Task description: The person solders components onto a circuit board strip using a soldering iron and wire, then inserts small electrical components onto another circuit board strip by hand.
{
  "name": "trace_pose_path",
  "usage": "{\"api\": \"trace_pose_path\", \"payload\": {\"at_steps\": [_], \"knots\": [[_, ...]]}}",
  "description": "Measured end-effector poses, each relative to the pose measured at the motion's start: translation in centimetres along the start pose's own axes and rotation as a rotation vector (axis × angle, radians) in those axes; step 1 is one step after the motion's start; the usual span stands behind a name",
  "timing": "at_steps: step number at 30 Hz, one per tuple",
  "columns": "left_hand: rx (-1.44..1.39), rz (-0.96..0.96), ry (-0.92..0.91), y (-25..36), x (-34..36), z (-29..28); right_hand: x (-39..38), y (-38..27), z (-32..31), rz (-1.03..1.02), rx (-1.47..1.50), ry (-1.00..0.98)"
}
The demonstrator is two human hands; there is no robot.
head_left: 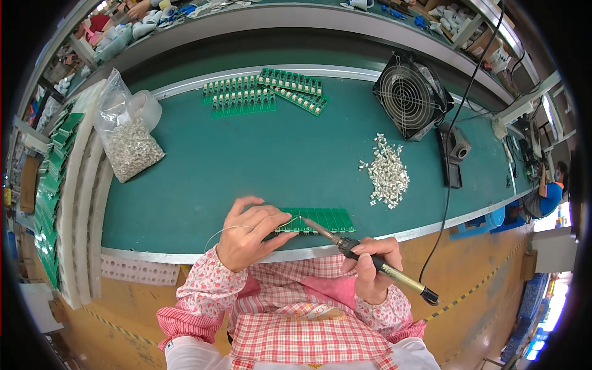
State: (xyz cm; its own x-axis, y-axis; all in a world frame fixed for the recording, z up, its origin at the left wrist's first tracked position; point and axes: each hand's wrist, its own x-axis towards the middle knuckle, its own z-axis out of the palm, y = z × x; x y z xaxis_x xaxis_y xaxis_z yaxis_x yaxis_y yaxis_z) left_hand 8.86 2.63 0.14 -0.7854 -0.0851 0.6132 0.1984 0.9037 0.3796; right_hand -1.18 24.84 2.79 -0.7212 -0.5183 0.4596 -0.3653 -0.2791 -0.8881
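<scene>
My right hand (374,265) grips a soldering iron (349,248), its fingers wrapped round the handle. The iron's tip meets the top of a green circuit board panel (327,220) lying near the front edge of the bench. Between thumb and fingertips, my left hand (251,231) pinches a thin solder wire (217,233) that trails off to the left. The wire's free end reaches the board close to the iron tip. My left fingers also rest against the board's left end. Whether solder is melting there is too small to tell.
On the green bench (246,160) lie a pile of small white connectors (388,172), several populated boards (265,91), and a bag of parts (131,147). A black fan (408,95) and an iron stand (452,154) are at right. Foam trays (86,185) with boards stand left. The iron's cord (449,185) hangs at right.
</scene>
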Motion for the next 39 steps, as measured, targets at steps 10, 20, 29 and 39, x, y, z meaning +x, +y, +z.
{"api": "trace_pose_path", "payload": {"at_steps": [10, 20, 29, 39], "knots": [[-0.018, 0.0, -0.008, -0.1, 0.0, -0.1, 0.3, 0.0, 0.0, -0.006, 0.026, -0.073], [0.002, 0.021, -0.018, 0.0, -0.2, -0.1, 0.8, -0.7, -0.3, 0.254, -0.039, -0.013], [0.018, 0.032, -0.017, 0.1, -0.2, -0.2, 1.5, -1.0, -0.2, 0.342, -0.026, 0.009], [0.035, 0.051, -0.027, 0.0, -0.4, -0.1, 1.3, -0.4, -0.4, 0.365, 0.028, 0.033]]}}
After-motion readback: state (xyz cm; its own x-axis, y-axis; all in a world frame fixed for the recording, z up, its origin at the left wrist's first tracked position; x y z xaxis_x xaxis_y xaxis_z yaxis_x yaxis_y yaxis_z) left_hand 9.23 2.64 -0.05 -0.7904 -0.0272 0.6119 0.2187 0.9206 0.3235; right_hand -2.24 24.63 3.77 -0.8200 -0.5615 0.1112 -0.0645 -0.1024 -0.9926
